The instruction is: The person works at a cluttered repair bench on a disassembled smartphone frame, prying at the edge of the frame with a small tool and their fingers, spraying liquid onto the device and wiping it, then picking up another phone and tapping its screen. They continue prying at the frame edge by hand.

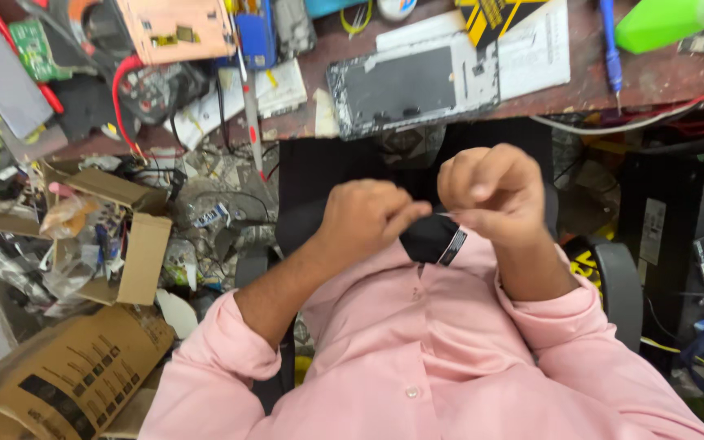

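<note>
Both hands (429,208) on a small black part (432,238), perhaps pinching.

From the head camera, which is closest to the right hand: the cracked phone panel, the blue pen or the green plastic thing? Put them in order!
From the right hand:
1. Cracked grey phone panel, on the desk just above the hand.
2. Blue pen, farther up, to the right.
3. Bright green plastic object, at the top right corner.

Pink buttoned shirt (417,358), rolled sleeves

black part (432,238) half behind fingers (405,213)
</note>
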A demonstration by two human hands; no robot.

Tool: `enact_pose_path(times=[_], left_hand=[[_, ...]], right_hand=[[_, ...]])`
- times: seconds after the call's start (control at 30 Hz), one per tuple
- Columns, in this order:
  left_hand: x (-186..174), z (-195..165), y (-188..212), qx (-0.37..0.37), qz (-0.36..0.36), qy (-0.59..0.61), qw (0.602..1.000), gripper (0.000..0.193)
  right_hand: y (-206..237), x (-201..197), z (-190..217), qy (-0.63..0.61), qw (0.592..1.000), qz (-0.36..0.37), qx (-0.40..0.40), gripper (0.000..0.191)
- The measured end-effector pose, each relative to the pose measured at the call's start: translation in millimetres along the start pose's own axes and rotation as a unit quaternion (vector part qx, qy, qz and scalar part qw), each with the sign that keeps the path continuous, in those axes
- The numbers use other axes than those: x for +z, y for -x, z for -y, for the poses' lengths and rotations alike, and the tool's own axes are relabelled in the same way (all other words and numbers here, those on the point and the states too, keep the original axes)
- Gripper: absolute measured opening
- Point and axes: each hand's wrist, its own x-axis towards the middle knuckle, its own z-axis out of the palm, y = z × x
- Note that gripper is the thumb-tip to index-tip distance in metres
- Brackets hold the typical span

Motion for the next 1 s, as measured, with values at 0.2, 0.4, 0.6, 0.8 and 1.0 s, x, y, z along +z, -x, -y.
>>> enact_pose_path(times=[0.2, 0.4, 0.6, 0.8, 1.0], left_hand=[[-16.9, -35.8, -33.1, 0.068, -0.092, -0.039, 0.993, 0.029], [-8.4, -73.1, -125.3, -0.017, -0.272, -0.131, 0.953, 0.028], [39.3, -101.2, -199.1, -0.091, -0.305, -0.166, 0.933, 0.059], [70.6, -139.7, -209.4, -0.093, -0.315, 0.023, 0.944, 0.041], [48.4, -159.7, -213.1, 0.061, -0.360, 0.002, 0.931, 0.021]], right_hand=[[-12.3, -25.0, 5.8, 0.421, 0.867, -0.122, -0.235, 0.025], [4.2, -43.9, 30.3, 0.343, 0.841, -0.272, -0.318, 0.024], [40.4, -67.9, 76.8, 0.368, 0.824, -0.269, -0.335, 0.022], [46.5, -92.5, 96.5, 0.334, 0.813, -0.297, -0.374, 0.023], [43.8, -111.1, 98.9, 0.343, 0.807, -0.291, -0.382, 0.021]])
